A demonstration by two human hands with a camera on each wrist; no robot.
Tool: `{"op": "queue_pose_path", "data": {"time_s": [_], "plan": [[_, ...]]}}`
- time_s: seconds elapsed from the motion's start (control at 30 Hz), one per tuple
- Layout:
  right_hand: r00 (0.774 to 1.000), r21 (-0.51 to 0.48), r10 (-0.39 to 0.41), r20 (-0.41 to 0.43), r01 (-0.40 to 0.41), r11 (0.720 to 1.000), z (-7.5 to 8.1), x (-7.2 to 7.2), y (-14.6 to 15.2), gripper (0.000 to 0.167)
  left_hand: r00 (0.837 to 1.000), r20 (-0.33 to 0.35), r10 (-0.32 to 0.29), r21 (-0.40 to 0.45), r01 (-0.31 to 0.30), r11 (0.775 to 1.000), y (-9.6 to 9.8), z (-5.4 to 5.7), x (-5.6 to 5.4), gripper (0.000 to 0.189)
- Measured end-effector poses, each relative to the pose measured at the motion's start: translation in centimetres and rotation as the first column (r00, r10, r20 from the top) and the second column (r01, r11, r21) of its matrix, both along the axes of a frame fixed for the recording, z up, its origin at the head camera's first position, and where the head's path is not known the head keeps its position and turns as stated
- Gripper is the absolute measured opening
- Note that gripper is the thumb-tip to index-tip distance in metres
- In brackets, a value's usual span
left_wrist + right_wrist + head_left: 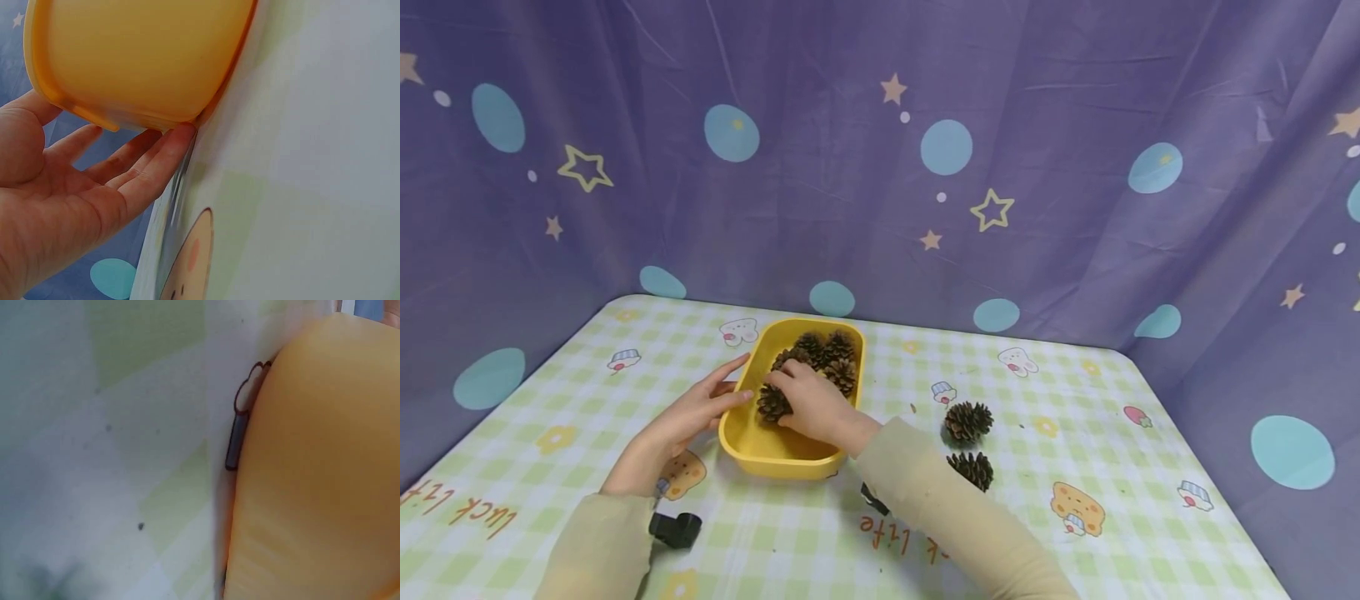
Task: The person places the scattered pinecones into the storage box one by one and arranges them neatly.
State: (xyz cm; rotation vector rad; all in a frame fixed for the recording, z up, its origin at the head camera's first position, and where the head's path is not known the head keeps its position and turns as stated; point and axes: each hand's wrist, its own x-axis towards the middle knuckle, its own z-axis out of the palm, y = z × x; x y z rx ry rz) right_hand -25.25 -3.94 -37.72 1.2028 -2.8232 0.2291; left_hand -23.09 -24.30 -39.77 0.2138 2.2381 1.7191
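Note:
A yellow plastic tub (752, 437) stands on the table with several brown pine cones (838, 343) in its far part. Reaching in over the near right rim, my right hand (816, 408) grips a pine cone (771, 404) near the tub's left wall, fingers and thumb on either side of it. My left hand (688, 415) holds the tub's left side, thumb over the rim and fingers against the outer wall (144, 56). The left wrist view shows those fingers spread under the tub's side. In the right wrist view the tub wall (325, 469) hides my right hand.
Two groups of pine cones lie right of the tub: one (967, 423) farther back, another (972, 469) nearer, partly behind my right sleeve (940, 500). A checked green-and-white cloth (1112, 433) covers the table. A purple curtain (850, 233) hangs behind it.

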Motion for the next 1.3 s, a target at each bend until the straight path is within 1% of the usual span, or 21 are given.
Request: {"op": "queue_pose_path", "data": {"time_s": [0.07, 0.2, 0.33, 0.5, 0.63, 0.77, 0.97, 1.07, 1.17, 1.3], "plan": [[1.000, -0.005, -0.002, 0.010, 0.002, 1.000, 0.0, 0.0, 0.0, 0.057, 1.000, -0.001, -0.002, 0.002, 0.002, 1.000, 0.0, 0.0, 0.0, 0.072], [0.998, -0.014, -0.023, 0.056, 0.024, 1.000, 0.4, 0.0, 0.1, 0.055, 1.000, -0.001, -0.002, 0.005, 0.002, 1.000, 0.0, 0.0, 0.0, 0.072], [0.993, -0.016, -0.051, 0.110, 0.053, 0.998, 0.8, -0.1, 0.4, 0.052, 1.000, 0.001, -0.001, 0.008, 0.001, 1.000, -0.1, 0.0, 0.0, 0.072], [0.985, -0.030, -0.074, 0.159, 0.080, 0.996, 1.6, 0.1, 1.1, 0.050, 1.000, 0.008, -0.002, 0.010, 0.002, 1.000, -0.1, 0.1, -0.1, 0.072], [0.983, -0.057, -0.066, 0.172, 0.077, 0.995, 2.4, 0.4, 1.9, 0.048, 1.000, 0.000, 0.000, 0.010, 0.000, 1.000, -0.1, 0.2, -0.2, 0.072], [0.983, -0.083, -0.024, 0.181, 0.040, 0.996, 3.1, 0.8, 2.9, 0.041, 1.000, -0.005, 0.004, 0.007, -0.004, 1.000, -0.2, 0.3, -0.2, 0.072], [0.982, -0.135, 0.006, 0.188, 0.020, 0.991, 3.4, 0.9, 4.9, 0.033, 1.000, -0.002, -0.005, 0.006, 0.005, 1.000, -0.2, 0.2, -0.2, 0.072], [0.983, -0.145, -0.002, 0.183, 0.030, 0.989, 3.3, 0.7, 5.9, 0.030, 1.000, -0.008, -0.004, 0.007, 0.004, 1.000, -0.2, 0.2, -0.2, 0.072], [0.981, -0.152, -0.027, 0.190, 0.056, 0.987, 3.3, 0.7, 7.1, 0.028, 1.000, -0.012, 0.001, 0.004, -0.001, 1.000, -0.1, 0.2, -0.2, 0.073], [0.972, -0.187, -0.038, 0.232, 0.083, 0.979, 3.3, 0.9, 8.7, 0.029, 1.000, -0.004, 0.003, -0.001, -0.003, 1.000, 0.0, 0.1, -0.1, 0.072]]}}
